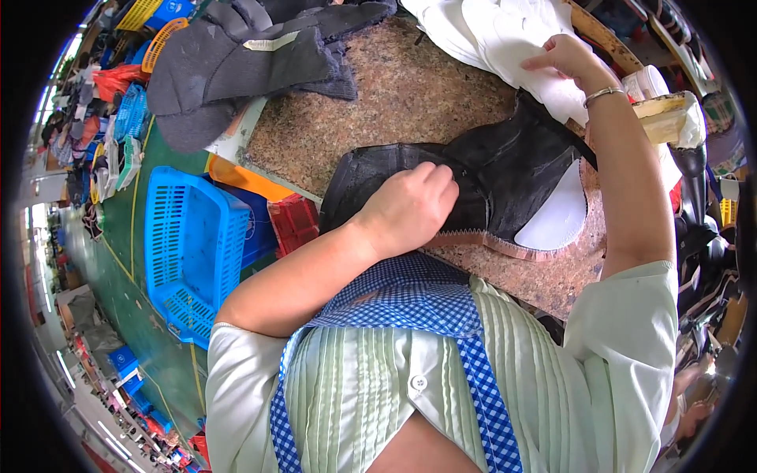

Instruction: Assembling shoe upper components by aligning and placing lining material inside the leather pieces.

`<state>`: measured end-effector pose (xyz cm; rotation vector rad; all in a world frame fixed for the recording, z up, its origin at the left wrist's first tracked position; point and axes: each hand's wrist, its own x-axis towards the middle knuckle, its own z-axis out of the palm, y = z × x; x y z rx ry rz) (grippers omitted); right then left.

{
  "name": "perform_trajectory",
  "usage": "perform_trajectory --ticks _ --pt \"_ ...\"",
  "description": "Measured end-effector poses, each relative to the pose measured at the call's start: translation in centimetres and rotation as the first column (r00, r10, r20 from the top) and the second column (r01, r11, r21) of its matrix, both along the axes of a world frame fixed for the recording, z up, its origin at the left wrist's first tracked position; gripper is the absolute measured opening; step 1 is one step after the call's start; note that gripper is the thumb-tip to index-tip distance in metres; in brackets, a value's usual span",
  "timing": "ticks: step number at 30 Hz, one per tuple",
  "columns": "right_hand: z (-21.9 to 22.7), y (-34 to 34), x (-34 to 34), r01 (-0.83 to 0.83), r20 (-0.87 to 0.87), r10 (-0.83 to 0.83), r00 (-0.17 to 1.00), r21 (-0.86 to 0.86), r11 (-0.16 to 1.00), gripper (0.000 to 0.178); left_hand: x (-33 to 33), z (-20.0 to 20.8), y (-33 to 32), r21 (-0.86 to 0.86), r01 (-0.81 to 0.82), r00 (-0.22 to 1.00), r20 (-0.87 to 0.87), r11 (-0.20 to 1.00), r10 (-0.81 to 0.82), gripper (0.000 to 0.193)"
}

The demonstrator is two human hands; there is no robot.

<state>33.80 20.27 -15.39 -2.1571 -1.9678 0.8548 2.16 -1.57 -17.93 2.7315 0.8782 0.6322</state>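
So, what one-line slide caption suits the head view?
Left hand over a black, zigzag-stitched piece, right hand at a pile of thin white pieces, above a speckled brown tabletop.

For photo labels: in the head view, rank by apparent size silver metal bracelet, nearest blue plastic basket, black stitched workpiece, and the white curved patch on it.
Largest to smallest:
Black workpiece
Blue basket
White patch
Silver bracelet
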Motion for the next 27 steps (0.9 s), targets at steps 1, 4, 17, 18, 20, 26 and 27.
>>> perform_trajectory --ticks 1,4,17,18,20,26,27 --pt "-0.2 -0.1 -0.2 -0.004 -0.001 0.004 1.0 0.003 1.0 0.047 -0.1 -0.3 0.2 -0.067 -0.047 0.997 0.052 0.997 0.051 0.017" --pt "-0.6 -0.7 -0.3 0.016 -0.047 -0.009 0.999 0.147 0.989 0.046 -1.1 -0.8 0.3 -0.516 -0.171 0.856 0.345 0.84 0.386 0.012" --pt "-3.6 -1.5 -0.3 0.463 -0.551 -0.313 0.774 0.155 0.873 0.032 -11.7 3.6 -7.7 -0.601 -0.024 0.991 -0.122 0.799 -0.062 0.014" --pt "-2.7 -2.1 -0.8 0.499 -0.549 -0.333 0.766 0.183 0.847 0.031 -12.1 3.4 -7.7 -0.569 0.009 0.989 -0.116 0.823 -0.091 0.013" --pt "0.1 -2.6 -1.4 0.525 -0.938 -0.215 0.271 -0.043 0.85 0.02 -12.1 3.3 -8.2 -0.579 -0.061 0.998 -0.027 0.813 0.056 0.012" --pt "6.1 -6.9 -5.7 0.52 -0.839 -0.068 0.54 0.269 0.811 0.03 -11.7 2.3 -9.3 -0.566 -0.069 0.997 -0.007 0.822 0.078 0.015" --pt "6.7 -8.7 -6.7 0.391 -0.748 0.004 0.664 0.351 0.851 0.033 -11.9 1.8 -9.5 -0.573 -0.053 0.998 -0.007 0.818 0.06 0.013"
